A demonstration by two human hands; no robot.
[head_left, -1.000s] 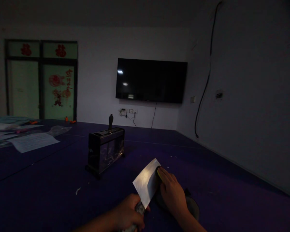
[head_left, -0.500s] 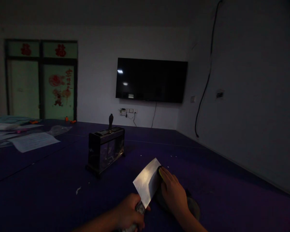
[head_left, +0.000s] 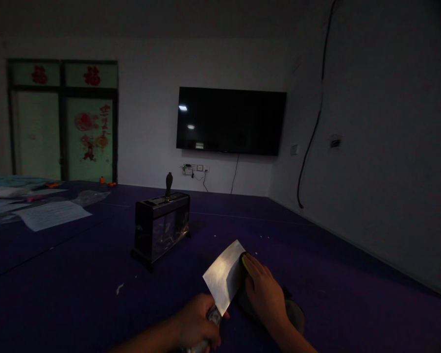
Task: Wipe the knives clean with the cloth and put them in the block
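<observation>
Hardly anything has shifted: the left hand (head_left: 198, 318) grips the cleaver (head_left: 221, 278), the right hand (head_left: 266, 295) holding a pad (head_left: 243, 259) against the same spot.

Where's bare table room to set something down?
Widest: between the dark object by the right hand and right wall. Another: left of the dark box, nearer than the papers. Crowded: among those papers and around the bladed tool in the left hand.

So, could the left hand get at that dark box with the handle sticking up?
Probably not as is: the left hand is holding the cleaver. Nothing tall stands between that hand and the dark box, though.
</observation>
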